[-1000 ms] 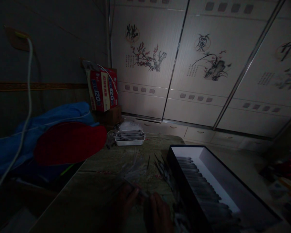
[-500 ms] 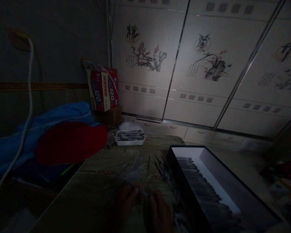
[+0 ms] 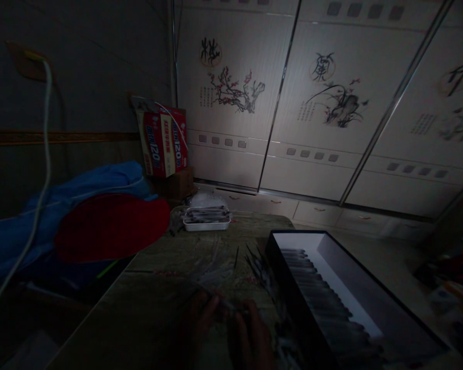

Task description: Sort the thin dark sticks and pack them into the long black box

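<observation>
Both hands are low in the dim head view, above the table. My left hand has its fingers closed on one end of a thin pen-like stick. On its other end the fingers of my right hand are curled. Shadow hides most of the stick, so its details cannot be made out. Just beyond the hands lie loose clear thin pieces. Several dark slender pieces lie to their right, beside a long black-rimmed box. Inside that box is a row of dark pens.
A white tray of thin sticks stands at the table's far edge. Red cloth and blue cloth lie on the left, near a hanging white cable. A red carton stands before the sliding wardrobe doors.
My hands stay in nearly the same place with the stick between them. The fingers of my right hand have shifted slightly; the things on the table have not moved.
</observation>
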Tool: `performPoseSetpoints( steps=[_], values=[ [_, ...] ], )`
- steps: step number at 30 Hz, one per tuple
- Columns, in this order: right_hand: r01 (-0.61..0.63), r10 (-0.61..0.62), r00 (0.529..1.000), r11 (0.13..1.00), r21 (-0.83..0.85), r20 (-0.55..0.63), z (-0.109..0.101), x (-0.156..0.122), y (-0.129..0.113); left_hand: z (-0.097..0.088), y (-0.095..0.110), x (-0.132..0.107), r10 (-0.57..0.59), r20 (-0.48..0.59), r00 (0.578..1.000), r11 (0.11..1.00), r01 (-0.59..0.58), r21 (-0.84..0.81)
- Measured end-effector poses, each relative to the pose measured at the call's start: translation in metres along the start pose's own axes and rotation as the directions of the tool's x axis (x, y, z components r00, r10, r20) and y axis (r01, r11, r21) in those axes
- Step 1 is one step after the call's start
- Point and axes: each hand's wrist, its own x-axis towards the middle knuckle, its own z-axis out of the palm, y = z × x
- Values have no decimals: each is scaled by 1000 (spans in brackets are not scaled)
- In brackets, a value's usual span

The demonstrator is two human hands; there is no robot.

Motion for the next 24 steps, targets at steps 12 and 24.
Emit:
performPoseSetpoints(
  steps=[12,24],
  values=[
    [26,-27,999,999,45,22,-11,2,-10,1,5,-2,18,-33,999,999,-17,30],
    [-6,6,1000,1000,-4,26,5,2,2,4,7,-5,0,13,1000,1000,0,-1]
  ],
)
